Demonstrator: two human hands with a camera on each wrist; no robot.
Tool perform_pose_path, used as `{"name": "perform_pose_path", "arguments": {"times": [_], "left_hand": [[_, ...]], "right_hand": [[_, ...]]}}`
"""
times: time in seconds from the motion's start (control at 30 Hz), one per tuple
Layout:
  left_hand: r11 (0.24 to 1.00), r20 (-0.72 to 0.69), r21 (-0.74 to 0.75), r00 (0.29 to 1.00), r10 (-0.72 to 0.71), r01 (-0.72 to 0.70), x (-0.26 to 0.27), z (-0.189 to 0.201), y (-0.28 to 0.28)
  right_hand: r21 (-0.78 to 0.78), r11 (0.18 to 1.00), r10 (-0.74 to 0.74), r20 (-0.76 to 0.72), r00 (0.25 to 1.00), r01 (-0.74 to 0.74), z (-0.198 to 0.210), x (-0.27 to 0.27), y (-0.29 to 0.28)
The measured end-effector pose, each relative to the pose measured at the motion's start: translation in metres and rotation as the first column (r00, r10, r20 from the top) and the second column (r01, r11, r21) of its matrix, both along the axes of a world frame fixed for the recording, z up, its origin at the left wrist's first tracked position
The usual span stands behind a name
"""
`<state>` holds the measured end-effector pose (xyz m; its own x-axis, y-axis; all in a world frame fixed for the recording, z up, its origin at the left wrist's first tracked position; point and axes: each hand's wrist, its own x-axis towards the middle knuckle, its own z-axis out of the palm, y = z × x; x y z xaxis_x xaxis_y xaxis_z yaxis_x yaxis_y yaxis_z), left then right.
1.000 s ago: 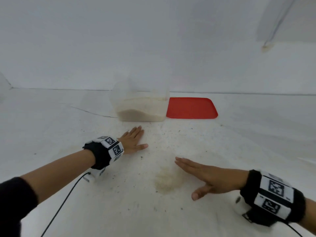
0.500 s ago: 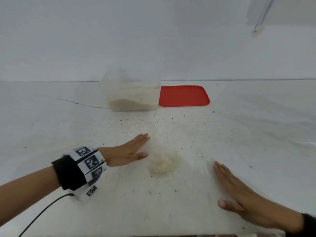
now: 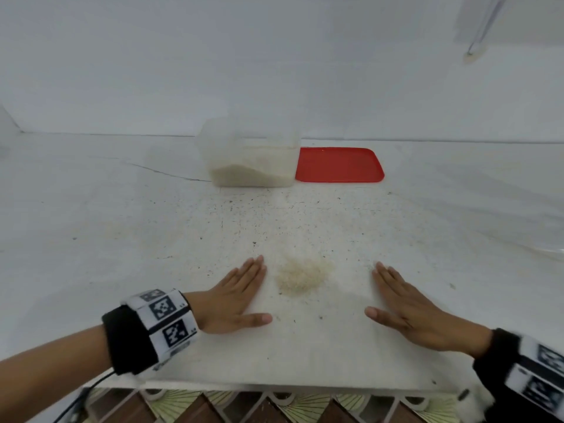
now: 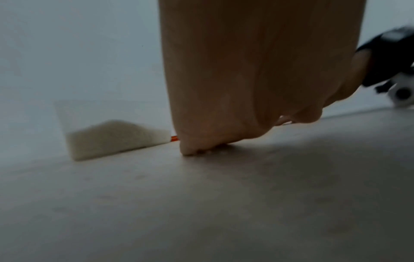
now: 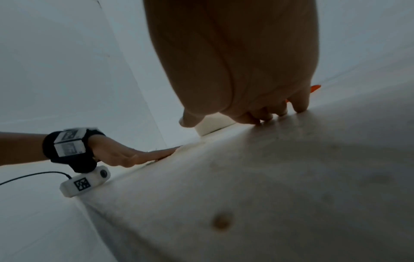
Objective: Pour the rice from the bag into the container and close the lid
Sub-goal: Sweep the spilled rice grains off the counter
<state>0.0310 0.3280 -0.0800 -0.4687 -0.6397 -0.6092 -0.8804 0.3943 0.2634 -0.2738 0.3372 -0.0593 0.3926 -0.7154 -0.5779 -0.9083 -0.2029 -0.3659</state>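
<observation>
A clear plastic container (image 3: 250,154) partly filled with rice stands uncovered at the back of the white table (image 3: 122,224). Its red lid (image 3: 338,164) lies flat just to its right. A small pile of spilled rice (image 3: 302,277) sits near the front edge. My left hand (image 3: 241,297) lies flat on the table left of the pile, fingers straight. My right hand (image 3: 403,303) lies flat to the pile's right, fingers straight. Neither hand holds anything. The left wrist view shows the container (image 4: 112,134) beyond my left hand (image 4: 235,88). No bag is in view.
Scattered grains and dark specks cover the table between the pile and the container. A clear plastic sheet edge (image 3: 546,251) shows at the far right. The table's front edge (image 3: 274,387) is just behind my wrists, with patterned floor below.
Both hands have come back toward the front edge and settled flat on either side of the rice pile. The pile looks more gathered than before.
</observation>
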Motion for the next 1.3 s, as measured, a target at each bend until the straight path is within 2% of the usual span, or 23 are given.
{"name": "perform_pose_path", "arguments": {"times": [0.17, 0.27, 0.33, 0.47, 0.53, 0.67, 0.77, 0.9, 1.03, 1.13, 1.2, 1.3], "left_hand": [[0.997, -0.083, 0.079, 0.996, -0.013, 0.02, -0.018, 0.006, 0.011], [0.979, -0.195, 0.173, 0.97, 0.144, -0.111, -0.011, 0.023, 0.012], [0.965, -0.296, 0.159, 0.922, 0.249, -0.21, 0.003, 0.029, 0.012], [0.888, -0.483, 0.107, 0.758, 0.439, -0.447, 0.024, 0.028, 0.017], [0.845, -0.582, 0.102, 0.658, 0.479, -0.525, 0.025, 0.025, 0.021], [0.725, -0.74, 0.226, 0.37, 0.562, -0.65, 0.016, 0.016, 0.047], [0.67, -0.762, 0.245, 0.288, 0.58, -0.7, 0.008, 0.0, 0.06], [0.627, -0.778, 0.168, 0.288, 0.558, -0.761, 0.014, -0.011, 0.057], [0.579, -0.776, 0.165, 0.257, 0.576, -0.798, 0.019, -0.015, 0.048], [0.59, -0.743, 0.132, 0.314, 0.591, -0.796, 0.009, -0.018, 0.043], [0.631, -0.711, 0.093, 0.392, 0.583, -0.77, 0.001, -0.022, 0.04], [0.692, -0.657, 0.025, 0.51, 0.555, -0.721, -0.006, -0.03, 0.034]], "right_hand": [[0.012, 0.992, 0.125, -0.023, 0.992, -0.125, -0.002, 0.015, 0.009], [0.048, 0.973, 0.226, -0.045, 0.973, -0.224, 0.011, 0.022, 0.008], [0.014, 0.961, 0.277, -0.119, 0.953, -0.278, 0.022, 0.022, -0.003], [-0.061, 0.958, 0.259, -0.238, 0.936, -0.28, 0.037, 0.019, -0.035], [-0.043, 0.961, 0.258, -0.21, 0.943, -0.272, 0.034, 0.02, -0.052], [0.041, 0.942, 0.334, -0.184, 0.924, -0.332, 0.015, 0.035, -0.074], [0.034, 0.882, 0.468, -0.189, 0.863, -0.47, 0.004, 0.053, -0.089], [-0.011, 0.799, 0.591, -0.172, 0.788, -0.601, -0.006, 0.075, -0.099], [-0.029, 0.705, 0.703, -0.106, 0.703, -0.709, -0.014, 0.086, -0.085], [-0.044, 0.664, 0.742, -0.084, 0.665, -0.747, -0.019, 0.088, -0.071], [-0.036, 0.672, 0.739, -0.033, 0.673, -0.739, -0.017, 0.089, -0.061], [-0.02, 0.809, 0.588, 0.036, 0.808, -0.587, -0.006, 0.077, -0.047]]}}
